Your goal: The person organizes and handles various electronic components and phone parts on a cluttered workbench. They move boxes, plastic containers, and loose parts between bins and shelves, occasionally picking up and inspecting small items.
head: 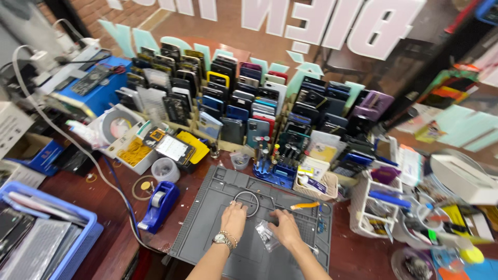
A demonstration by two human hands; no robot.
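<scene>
Cluttered repair bench: on the grey mat, my left hand lies flat, my right hand apparently pinching a small clear bag.

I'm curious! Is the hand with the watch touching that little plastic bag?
Apart. The head view shows grey mat between the left hand and the small plastic bag.

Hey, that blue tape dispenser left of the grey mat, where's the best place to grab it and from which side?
Grip the blue tape dispenser across its long, narrow body, probably from above, fingers on the two flat side walls behind the tape roll. It lies lengthwise on the wooden table, apart from the grey mat. The top is open, but a white cable runs close along its left side, so a side approach could snag.
</scene>
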